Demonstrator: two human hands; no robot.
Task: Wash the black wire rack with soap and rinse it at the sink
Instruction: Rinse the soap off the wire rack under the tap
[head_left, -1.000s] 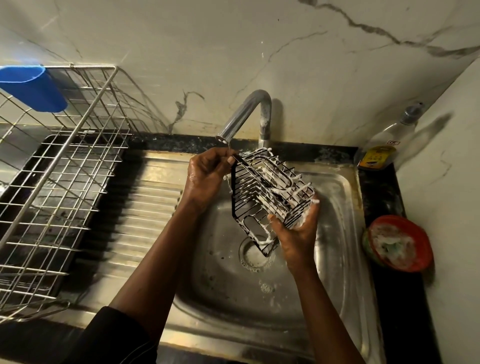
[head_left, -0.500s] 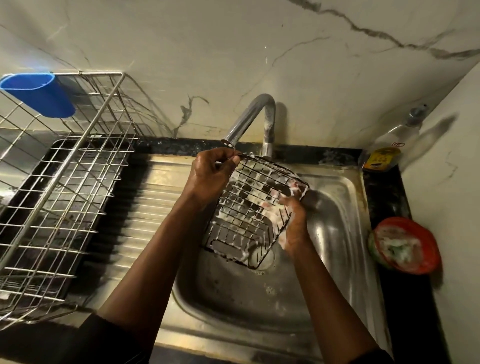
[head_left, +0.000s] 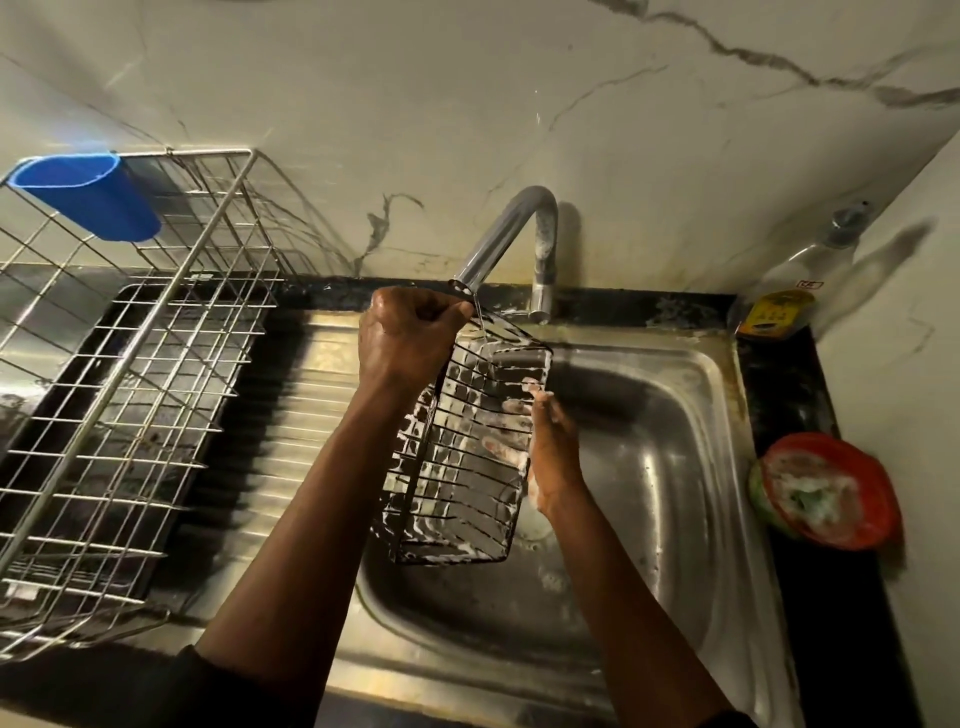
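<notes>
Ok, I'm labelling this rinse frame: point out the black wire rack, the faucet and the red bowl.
black wire rack (head_left: 460, 457), head view, middle of its soapy grid
faucet (head_left: 497, 239), head view, curved spout
red bowl (head_left: 883, 499), head view, right rim

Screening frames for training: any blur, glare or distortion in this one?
Head view: dim warm light, wide-angle bowing of the dish drainer, glare on the sink, motion blur on the blue cup and the right hand against the black wire rack.
</notes>
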